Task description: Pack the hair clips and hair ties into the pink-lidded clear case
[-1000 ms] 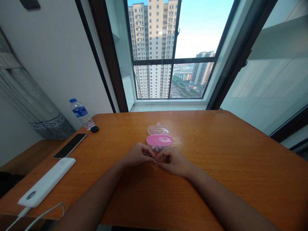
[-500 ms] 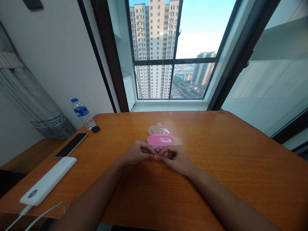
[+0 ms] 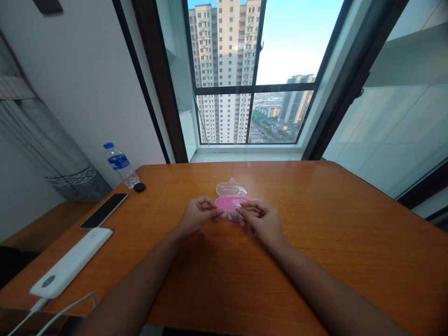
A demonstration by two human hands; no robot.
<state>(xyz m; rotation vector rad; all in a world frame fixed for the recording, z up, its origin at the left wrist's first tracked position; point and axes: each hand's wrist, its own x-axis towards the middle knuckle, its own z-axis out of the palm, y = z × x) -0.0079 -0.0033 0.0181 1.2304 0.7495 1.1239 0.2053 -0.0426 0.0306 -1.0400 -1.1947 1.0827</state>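
Fingers of the left hand [image 3: 196,216] and right hand [image 3: 265,223] hide both ends of the small pink box [image 3: 229,202]; whether they pinch anything is too small to make out. Bits [image 3: 230,216] behind the box's clear side are too tiny to name, as is a little dark ring-like speck [image 3: 201,236] on the table [image 3: 336,233]. Bottom edge: forearms [image 3: 140,270] and white cables [image 3: 66,308] cut off. Left edge: curtain [image 3: 63,135] cut off. Top edge: tall building [image 3: 227,51] cut off.

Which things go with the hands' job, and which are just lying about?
Probably part of the job:
pink case
tiny ring-shaped thing near the left hand

Apparently lying about:
bottle
phone
white device
its cable
black round thing
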